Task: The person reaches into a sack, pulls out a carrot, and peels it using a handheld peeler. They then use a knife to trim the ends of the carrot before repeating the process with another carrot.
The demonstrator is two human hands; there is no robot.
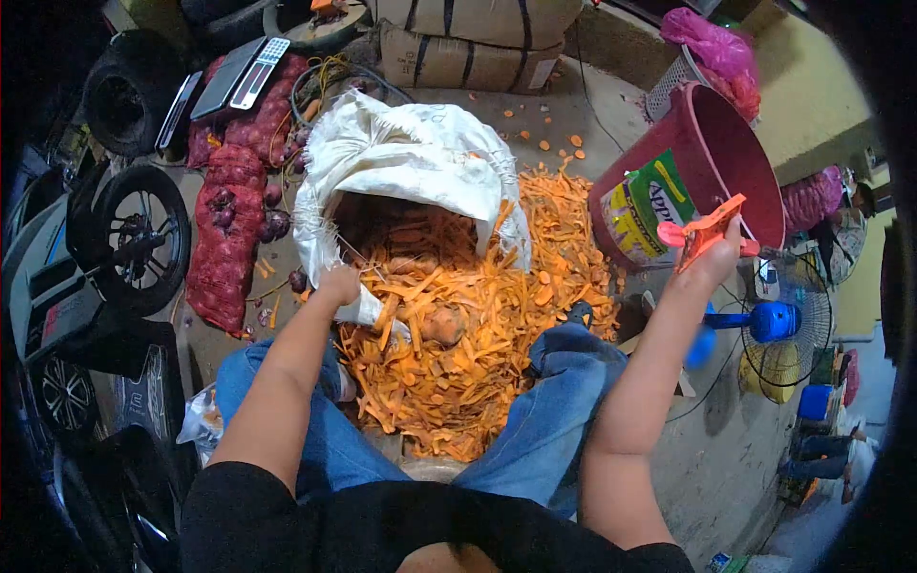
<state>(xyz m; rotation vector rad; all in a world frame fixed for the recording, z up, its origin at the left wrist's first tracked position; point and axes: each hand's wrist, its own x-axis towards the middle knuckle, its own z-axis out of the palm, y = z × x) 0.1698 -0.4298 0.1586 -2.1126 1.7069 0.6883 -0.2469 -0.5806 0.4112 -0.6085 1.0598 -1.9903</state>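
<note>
Head view, looking down at a seated person, knees in blue jeans [564,358] spread around a pile of orange peelings [458,353] on the concrete floor.

Left hand [336,284] is closed on the lower rim of a white sack [411,158], fingers curled round the cloth. The sack lies on its side with its mouth open toward the person, and peelings spill out of it onto the pile. One roundish peeled root [444,325] sits on top of the pile, just right of the left hand and not touched.

Right hand [714,260] is raised off to the right, gripping an orange peeler [702,232]. The peeler is in front of a red bucket [712,153] that stands tilted, open side up, with a green and yellow label on its wall. Can't tell if the hand touches the bucket.

Left of the sack: red net bags of onions [224,239], loose onions [275,224] beside them, a scale [234,76] lying on the bags, and a wheel [138,239] at the far left. Cardboard boxes [468,57] are behind the sack. A blue fan [778,325] stands right of the right arm.
</note>
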